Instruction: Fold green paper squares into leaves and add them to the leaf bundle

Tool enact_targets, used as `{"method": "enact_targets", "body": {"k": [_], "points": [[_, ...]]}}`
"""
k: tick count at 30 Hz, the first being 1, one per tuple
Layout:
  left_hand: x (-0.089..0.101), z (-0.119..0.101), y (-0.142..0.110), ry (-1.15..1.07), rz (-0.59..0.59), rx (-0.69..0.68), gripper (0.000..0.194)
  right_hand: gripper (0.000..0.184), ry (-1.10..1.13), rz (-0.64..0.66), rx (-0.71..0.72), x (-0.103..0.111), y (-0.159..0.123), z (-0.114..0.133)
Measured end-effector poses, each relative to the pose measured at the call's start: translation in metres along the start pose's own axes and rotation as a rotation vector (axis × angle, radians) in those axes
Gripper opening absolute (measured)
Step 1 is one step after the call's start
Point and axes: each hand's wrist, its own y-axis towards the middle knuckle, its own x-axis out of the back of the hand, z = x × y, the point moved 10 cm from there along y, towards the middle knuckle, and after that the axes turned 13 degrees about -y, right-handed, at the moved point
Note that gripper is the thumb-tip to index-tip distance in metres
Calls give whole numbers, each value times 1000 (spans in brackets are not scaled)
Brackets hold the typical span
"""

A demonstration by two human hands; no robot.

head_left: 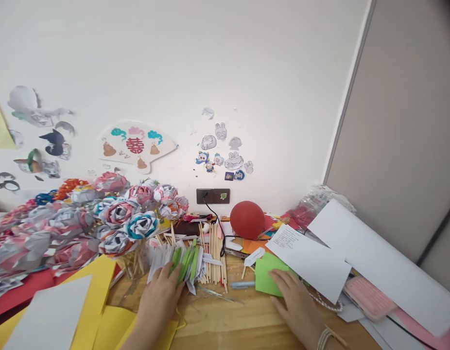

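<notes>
My left hand [160,297] reaches over a pile of folded paper strips [163,255], mostly white with several green ones [190,260] among them. Its fingers are slightly apart and touch the near side of the pile; whether a strip is between them is hidden. At the right, my right hand [296,302] rests its fingertips on bright green paper [266,273], with the thumb apart. A pale blue pen [243,285] lies left of the green paper. Tweezers [219,294] lie on the wooden table [225,325] between my hands.
Paper flowers [119,211] crowd the left, behind yellow sheets [104,282]. Wooden sticks [215,257] lie behind the strips, near a red balloon [247,219]. A black cable [221,236] runs from the wall socket [206,195]. White sheets [316,265] and a pink keyboard-like object [370,296] lie right.
</notes>
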Motion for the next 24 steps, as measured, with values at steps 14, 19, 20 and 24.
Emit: {"method": "enact_targets", "body": {"k": [14, 19, 20, 24], "points": [[1, -40, -13, -69, -219, -314, 29, 29, 10, -177, -110, 9, -3, -18], [6, -83, -46, -274, -295, -541, 33, 26, 248, -338, -88, 27, -12, -7], [7, -89, -52, -349, -278, -555, 36, 25, 333, -306, -98, 24, -12, -3], [-3, -112, -62, -697, -7, -445, 36, 28, 830, -18, -175, -8, -10, 24]]}}
